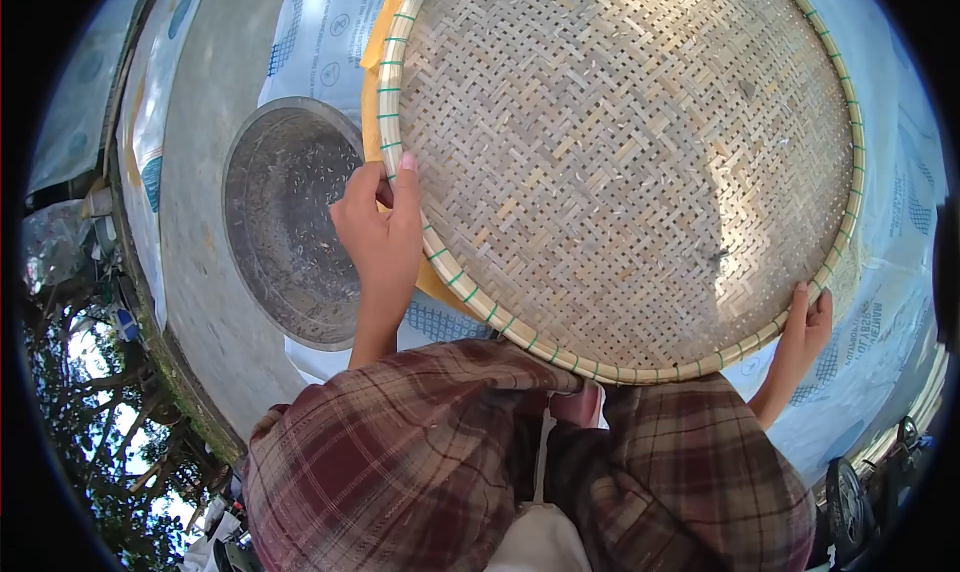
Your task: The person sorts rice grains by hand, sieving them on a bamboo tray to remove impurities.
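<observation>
I hold a large round woven bamboo winnowing tray that fills the upper middle and right of the frame, its near edge just above my plaid trousers. My left hand pinches the rim at the tray's left edge, thumb on the upper side and fingers curled around the outside. My right hand pinches the rim at the lower right; how far those fingers reach underneath I cannot tell.

I judge the tray light for its width, the thick rim stiff and the thin weave springier, likely to crack if pressed hard. The rim, dry and ridged by its bindings, should not slip, and opposite sides of it look the best hold for keeping things level.

The mat is tan and greyed, with small gaps between strips, pale grain-like flecks scattered over it, dark smudges, and sunlit patches at the top and right. Green ties wrap the pale rim at intervals. At left sits a dull grey basin with similar flecks inside
</observation>
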Available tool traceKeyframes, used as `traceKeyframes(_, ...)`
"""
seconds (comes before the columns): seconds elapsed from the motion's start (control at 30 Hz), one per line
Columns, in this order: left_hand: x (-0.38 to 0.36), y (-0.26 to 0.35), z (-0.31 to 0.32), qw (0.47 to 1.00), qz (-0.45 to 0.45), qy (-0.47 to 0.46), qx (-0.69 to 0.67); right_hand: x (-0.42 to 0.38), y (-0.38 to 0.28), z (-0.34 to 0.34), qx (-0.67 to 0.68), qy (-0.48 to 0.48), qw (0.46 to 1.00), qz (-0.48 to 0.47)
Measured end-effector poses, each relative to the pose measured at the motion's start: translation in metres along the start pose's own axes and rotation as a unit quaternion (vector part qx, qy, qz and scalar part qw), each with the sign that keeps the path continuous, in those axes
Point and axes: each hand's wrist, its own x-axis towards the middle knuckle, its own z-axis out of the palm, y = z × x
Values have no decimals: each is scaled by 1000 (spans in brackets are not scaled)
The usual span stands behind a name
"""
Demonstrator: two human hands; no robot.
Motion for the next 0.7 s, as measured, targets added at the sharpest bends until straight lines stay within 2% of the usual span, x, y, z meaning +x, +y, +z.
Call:
traceKeyframes(0.07, 19, -33, -2, 999, -24, -8, 38, -19, -12, 27, -32, -15, 998, -44)
traceKeyframes(0.1, 28, -51, -2, 997, -26, 23, 68, -27, -10, 38, -86, -59, 993, -48)
traceKeyframes(0.13, 33, -53, -4, 993, -25, 52, 101, -36, -7, 51, -98, -64, 993, 7)
traceKeyframes(0.2, 27, -47, -11, 992, -20, 73, 99, -33, -10, 58, -7, -21, 1000, 3)
traceKeyframes(0.27, 10, -19, -4, 997, 1, 20, 68, -14, 8, 30, -12, 76, 996, 41)
traceKeyframes(0.3, 4, -9, 1, 999, -3, -18, 38, -8, -9, 19, 41, 40, 998, 25)
traceKeyframes(0.33, 8, -11, 2, 999, -1, -19, 35, -1, -9, 0, 18, -18, 999, 37)
traceKeyframes(0.4, 18, -18, 3, 1000, -15, -23, -2, -13, -11, 12, 34, -11, 999, 14)
traceKeyframes(0.43, 29, -32, 2, 999, -24, -5, 31, -25, -16, 21, -42, -40, 998, 27)
traceKeyframes(0.47, 35, -44, 0, 999, -24, -1, 31, -37, -20, 45, -39, -56, 997, -22)
traceKeyframes(0.5, 41, -47, -3, 997, -10, 38, 72, -40, -17, 56, -21, -46, 998, -27)
traceKeyframes(0.53, 44, -47, -5, 991, 6, 76, 112, -41, -14, 62, -3, -33, 999, -31)
traceKeyframes(0.57, 36, -44, -2, 994, 3, 78, 77, -35, -11, 53, -18, -8, 1000, 9)
traceKeyframes(0.6, 22, -28, 3, 994, 5, 74, 82, -24, -8, 36, -35, 15, 998, 50)
traceKeyframes(0.67, 6, -6, 8, 1000, -2, -7, 2, -3, 2, 9, 31, 32, 999, 17)
traceKeyframes(0.7, 12, -10, 6, 1000, 2, -4, 6, -4, 3, 5, 32, 19, 999, 16)
